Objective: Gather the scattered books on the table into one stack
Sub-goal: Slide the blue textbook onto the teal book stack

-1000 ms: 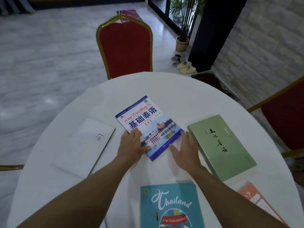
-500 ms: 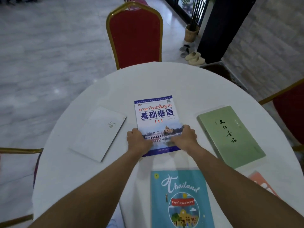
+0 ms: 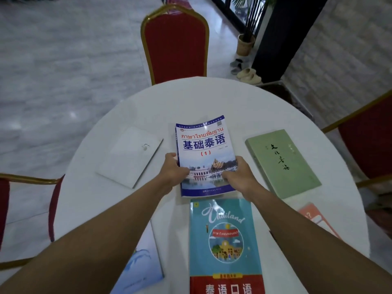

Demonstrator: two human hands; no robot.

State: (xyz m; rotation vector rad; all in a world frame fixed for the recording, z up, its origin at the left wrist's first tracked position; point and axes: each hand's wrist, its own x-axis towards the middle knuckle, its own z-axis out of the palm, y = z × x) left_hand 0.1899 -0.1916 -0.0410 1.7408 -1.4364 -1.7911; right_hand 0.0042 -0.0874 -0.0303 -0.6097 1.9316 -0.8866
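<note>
A blue-and-white Thai textbook (image 3: 204, 143) is at the centre of the round white table (image 3: 212, 98), its near end raised. My left hand (image 3: 174, 171) grips its left edge and my right hand (image 3: 237, 174) grips its right edge, thumbs on the cover. Just in front of it lies a teal "Thailand" book (image 3: 224, 240). A green book (image 3: 282, 162) lies to the right, a white book (image 3: 131, 157) to the left. A pale blue book (image 3: 142, 268) is partly hidden under my left forearm. An orange book (image 3: 318, 219) shows at the right, behind my right arm.
A red chair with a gold frame (image 3: 176, 43) stands at the table's far side. Another red chair (image 3: 369, 134) is at the right and a third (image 3: 25, 209) at the left. A potted plant (image 3: 246, 41) and slippers (image 3: 248, 74) sit on the floor beyond.
My hands went from resting flat at the textbook's near corners to gripping both its sides. The textbook turned square to me and its near end has come up off the table.
</note>
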